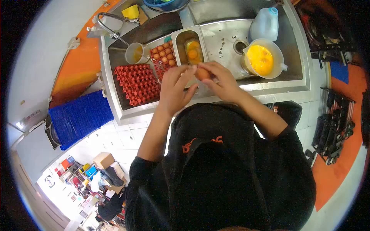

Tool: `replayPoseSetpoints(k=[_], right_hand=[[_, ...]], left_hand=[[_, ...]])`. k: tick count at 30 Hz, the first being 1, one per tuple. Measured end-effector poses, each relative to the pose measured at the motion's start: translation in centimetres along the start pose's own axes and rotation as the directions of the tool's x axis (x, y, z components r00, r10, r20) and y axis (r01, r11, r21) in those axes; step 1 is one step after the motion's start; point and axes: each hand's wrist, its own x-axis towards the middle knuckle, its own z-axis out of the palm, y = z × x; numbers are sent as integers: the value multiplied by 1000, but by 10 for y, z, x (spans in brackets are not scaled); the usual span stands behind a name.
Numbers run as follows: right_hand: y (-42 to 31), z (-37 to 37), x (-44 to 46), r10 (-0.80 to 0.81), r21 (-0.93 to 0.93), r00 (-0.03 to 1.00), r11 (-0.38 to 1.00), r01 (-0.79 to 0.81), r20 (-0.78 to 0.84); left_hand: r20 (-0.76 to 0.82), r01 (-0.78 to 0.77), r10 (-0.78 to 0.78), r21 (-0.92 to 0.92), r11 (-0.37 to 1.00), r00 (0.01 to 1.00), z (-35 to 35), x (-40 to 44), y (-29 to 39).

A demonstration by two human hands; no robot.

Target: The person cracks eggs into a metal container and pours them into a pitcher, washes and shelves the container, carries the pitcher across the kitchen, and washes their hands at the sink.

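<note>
A brown egg [202, 74] is in my right hand [223, 82], held between the thumb and fingers over the near edge of the sink. Close by on the left is my left hand [175, 88], its thumb spread away from the fingers and its fingertips near the egg; whether they touch it I cannot tell. Just beyond both hands, a rectangular steel pan [180, 44] holds cracked eggs with whole yolks [192, 54]. Several brown eggs [165, 54] sit in a red egg tray left of the pan, partly hidden by my left hand.
Stacked red egg trays [137, 84] lie at the sink's left, below a container [135, 53] and a faucet [104, 19]. On the right are a white jug [280, 57] of yellow egg and a bluish plastic bottle [266, 25]. Shell bits lie near the drain [239, 47].
</note>
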Motion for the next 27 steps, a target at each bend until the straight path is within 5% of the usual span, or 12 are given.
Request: replayPoseSetpoints(k=[5,11,17,27], right_hand=[[-8,-1,57,26,376,996,925,-56,82],[-32,-11,95,-33,116,984,993,12,177],[-26,-7,113,-124,54,982,992,117,143],[-32,-10,116,-33,38,988,999,27,150]], left_hand=[[15,-65,65,64,996,998,-10,37,-22],[29,-28,27,54,998,999,-26,62,-30],[-32,9,-6,77,997,999,-19,69,-38],[-72,-143,154,140,980,985,-6,78,-54]])
